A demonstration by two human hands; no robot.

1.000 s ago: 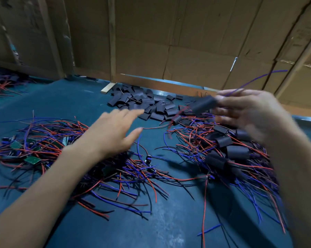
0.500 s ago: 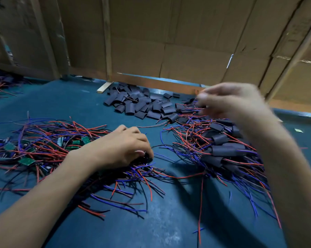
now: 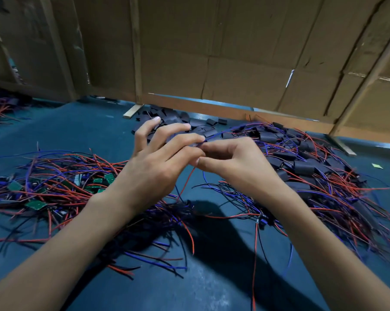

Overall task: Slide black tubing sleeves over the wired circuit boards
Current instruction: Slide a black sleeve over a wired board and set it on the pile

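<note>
At frame centre, a wired piece is pinched between the left hand (image 3: 158,167) and right hand (image 3: 232,162), apparently for threading into a sleeve.

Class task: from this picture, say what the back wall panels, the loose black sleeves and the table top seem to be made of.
Back wall panels: cardboard, probably; matt brown with creases and seams.
Black sleeves: likely soft plastic tubing; dull, flattened.
Table top: perhaps a rubbery mat; dark teal, faint sheen.
</note>
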